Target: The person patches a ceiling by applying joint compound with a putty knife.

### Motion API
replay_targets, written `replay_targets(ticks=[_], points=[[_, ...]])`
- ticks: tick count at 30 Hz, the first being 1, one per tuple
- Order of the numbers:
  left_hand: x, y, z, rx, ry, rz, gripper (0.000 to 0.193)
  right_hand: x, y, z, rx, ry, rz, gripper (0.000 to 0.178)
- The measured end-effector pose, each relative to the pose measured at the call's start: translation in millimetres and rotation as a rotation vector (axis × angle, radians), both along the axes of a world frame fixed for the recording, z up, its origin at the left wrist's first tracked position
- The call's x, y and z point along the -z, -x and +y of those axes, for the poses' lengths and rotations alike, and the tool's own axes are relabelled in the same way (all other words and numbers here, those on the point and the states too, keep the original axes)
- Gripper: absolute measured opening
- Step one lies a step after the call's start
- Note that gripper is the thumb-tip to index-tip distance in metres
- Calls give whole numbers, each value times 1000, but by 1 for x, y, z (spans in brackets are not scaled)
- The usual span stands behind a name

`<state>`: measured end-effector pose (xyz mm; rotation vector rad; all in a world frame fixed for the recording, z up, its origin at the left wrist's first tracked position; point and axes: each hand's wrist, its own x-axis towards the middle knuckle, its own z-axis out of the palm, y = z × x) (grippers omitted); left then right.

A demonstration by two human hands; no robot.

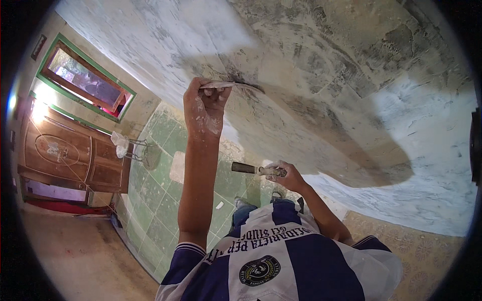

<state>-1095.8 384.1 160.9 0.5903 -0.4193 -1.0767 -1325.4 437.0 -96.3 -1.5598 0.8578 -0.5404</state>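
Observation:
My left hand (206, 108), dusted with white plaster, is raised to the wall (311, 115). Its fingers are closed on a thin, flat scraper plate (221, 84) coated in whitish paste, whose far edge meets the wall surface. Lower down, in front of my body, my right hand (287, 175) is wrapped round the paste-smeared handle of a putty knife (243, 167). That knife's dark blade points left, apart from the wall. Uneven white and grey filler covers the wall, and shadows fall across it.
Green floor tiles (155, 195) with pale splashes lie below, with a small white scrap (219, 205) on them. At the left are a wooden cabinet (65, 150), a green-framed window (85, 75) and a metal stool (143, 150) beside a white bag (119, 143).

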Motion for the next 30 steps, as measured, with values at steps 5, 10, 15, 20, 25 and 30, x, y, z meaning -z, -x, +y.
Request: replay_targets(ticks=[5,10,15,20,25,30], points=[[-5,-9,8,10,0,48,17,2,1,2,-7,19,16,40],[24,-9,40,29,-52,27,14,3,4,5,43,-39,-5,41],[56,-14,31,95,-92,-6,14,6,5,7,15,5,20,40],[52,-6,13,34,-140,-127,14,9,5,10,33,-43,14,41],[16,11,5,-19,-169,-129,16,10,4,10,29,-22,37,41],[8,-4,-8,0,-61,-56,17,5,2,12,27,-30,16,41]])
